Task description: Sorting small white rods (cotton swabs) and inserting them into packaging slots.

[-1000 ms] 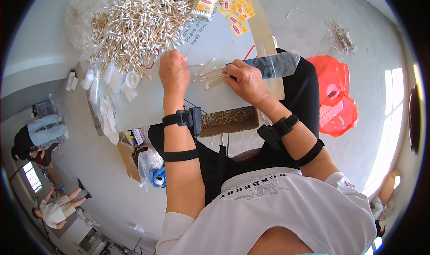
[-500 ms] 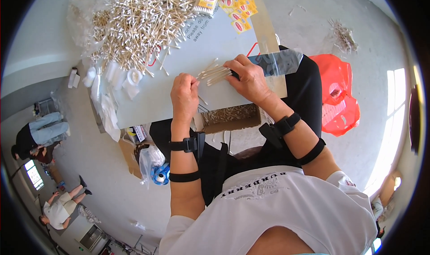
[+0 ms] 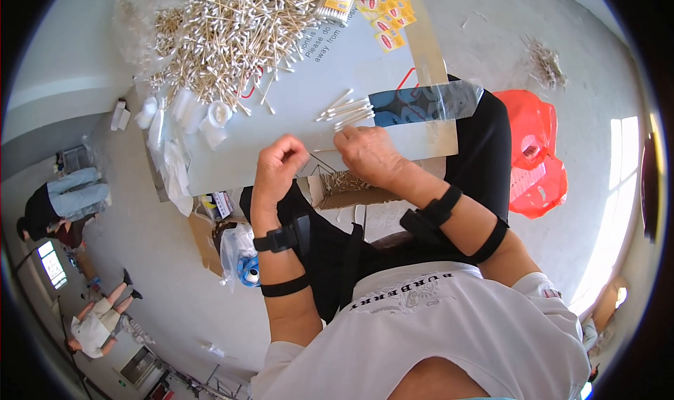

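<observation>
My left hand [image 3: 281, 162] and my right hand [image 3: 368, 154] meet at the near edge of the grey table [image 3: 232, 158]. They pinch one thin cotton swab [image 3: 324, 149] between their fingertips. Just beyond the right hand lies a small bunch of cotton swabs [image 3: 342, 110], its ends at the mouth of a clear plastic bag with blue print [image 3: 425, 103]. Neither hand touches the bunch. A large loose pile of cotton swabs [image 3: 225, 28] covers the far left of the table.
Yellow-and-red small packets [image 3: 379, 10] lie at the table's far side. Clear bags and small cups [image 3: 186, 112] sit at the left edge. A cardboard box with swabs [image 3: 344, 186] sits under the table, a red plastic stool [image 3: 537, 154] stands to the right. Other people [image 3: 60, 203] are on the left.
My left hand drew back from the pile to the near edge. My right hand left the small bunch, which now lies alone by the bag. Both hands now pinch a single swab.
</observation>
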A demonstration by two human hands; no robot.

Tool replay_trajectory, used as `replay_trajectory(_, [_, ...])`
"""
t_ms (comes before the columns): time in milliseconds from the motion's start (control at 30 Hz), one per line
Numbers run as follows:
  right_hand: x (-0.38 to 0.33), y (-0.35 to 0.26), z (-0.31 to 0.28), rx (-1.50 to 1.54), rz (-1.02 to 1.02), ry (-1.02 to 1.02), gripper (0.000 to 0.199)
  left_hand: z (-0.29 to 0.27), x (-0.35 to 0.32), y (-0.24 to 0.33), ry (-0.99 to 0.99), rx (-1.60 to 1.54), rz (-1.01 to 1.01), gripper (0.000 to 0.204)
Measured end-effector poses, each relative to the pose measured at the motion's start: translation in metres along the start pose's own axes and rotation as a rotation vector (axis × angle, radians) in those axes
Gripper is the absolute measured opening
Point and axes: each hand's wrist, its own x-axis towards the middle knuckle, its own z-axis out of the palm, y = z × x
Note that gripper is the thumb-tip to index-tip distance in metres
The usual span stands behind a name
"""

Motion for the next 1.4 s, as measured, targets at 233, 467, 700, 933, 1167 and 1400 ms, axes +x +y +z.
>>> replay_trajectory(233, [-0.004,0.029,-0.032,-0.014,-0.057,0.039,0.006,-0.007,0.025,-0.014,0.585,0.370,-0.101,0.018])
replay_trajectory(467, [-0.004,0.032,-0.026,0.096,-0.019,0.178,0.010,-0.001,0.062,0.006,0.651,0.912,-0.363,0.016])
replay_trajectory(700, [-0.003,0.034,-0.029,0.141,-0.001,0.155,0.012,0.009,0.051,0.016,0.235,0.859,-0.297,0.008])
replay_trajectory(933, [-0.005,0.034,-0.028,0.141,0.011,0.159,0.013,0.018,0.051,0.011,0.491,0.764,-0.252,0.007])
replay_trajectory(1167, [-0.008,0.033,-0.031,0.228,0.039,0.178,0.018,0.020,0.070,-0.007,0.592,0.899,-0.191,0.013])
replay_trajectory(1400, [-0.009,0.029,-0.034,0.238,0.129,0.227,0.024,0.037,0.088,0.003,0.578,0.810,0.051,0.010])
